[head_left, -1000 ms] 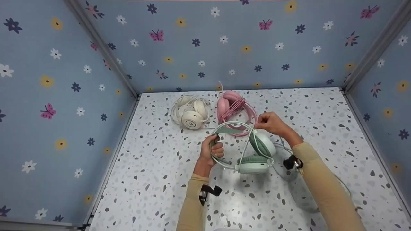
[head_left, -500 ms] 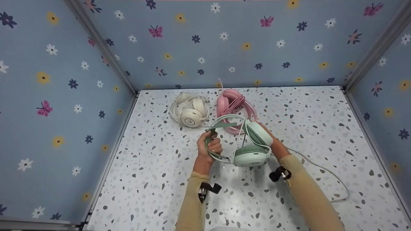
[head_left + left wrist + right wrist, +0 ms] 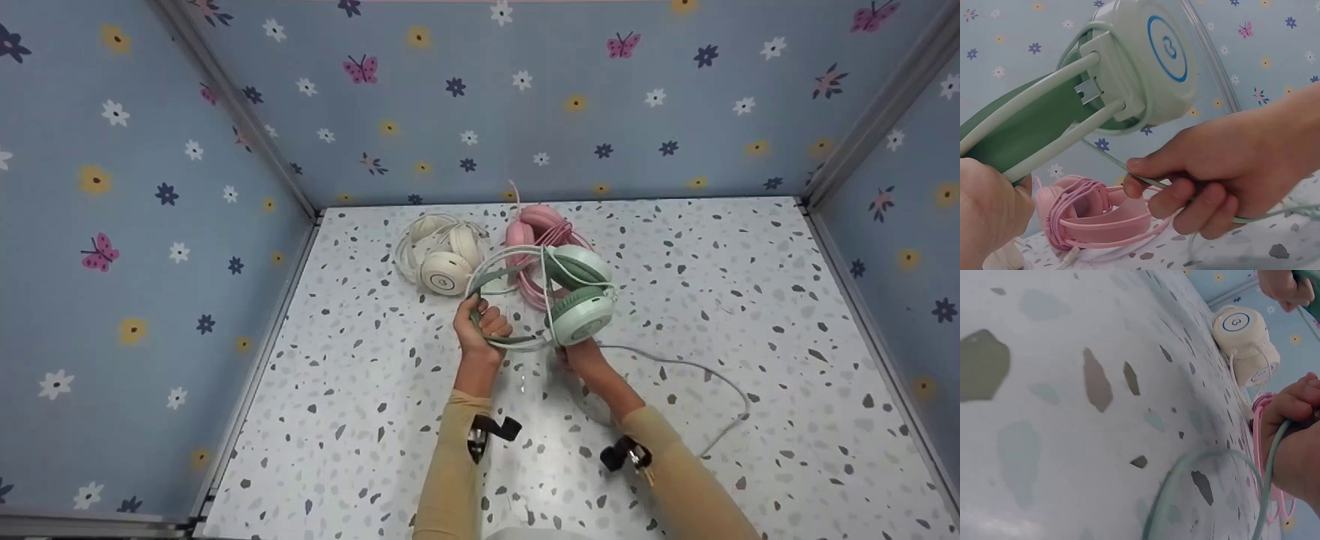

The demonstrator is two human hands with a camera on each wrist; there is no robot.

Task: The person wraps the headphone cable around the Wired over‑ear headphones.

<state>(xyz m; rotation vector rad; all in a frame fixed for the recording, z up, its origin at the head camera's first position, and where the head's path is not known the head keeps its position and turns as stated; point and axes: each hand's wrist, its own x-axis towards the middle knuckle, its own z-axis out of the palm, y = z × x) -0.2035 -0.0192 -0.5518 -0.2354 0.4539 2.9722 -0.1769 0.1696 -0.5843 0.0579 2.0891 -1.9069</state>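
Note:
My left hand (image 3: 480,330) grips the headband of the mint-green headphones (image 3: 583,319), holding them up over the speckled table. Their two ear cups point right, and a thin cable wraps around them. Below the lower ear cup, my right hand (image 3: 1213,174) pinches the pale green cable (image 3: 1107,157) between thumb and fingers. In the head view that hand is partly hidden by the ear cup. The loose end of the cable (image 3: 675,361) trails right across the table.
Cream headphones (image 3: 444,271) with a wound cable lie at the back left. Beside them are pink headphones (image 3: 534,217), partly overlapped by the green ones in the head view. Flower-patterned panels (image 3: 420,90) wall in the back and sides.
My right hand has gone from the top of the ear cups, around behind them, to below, carrying the cable. The green headphones have shifted slightly up and left; the cable's trailing loop has drawn in.

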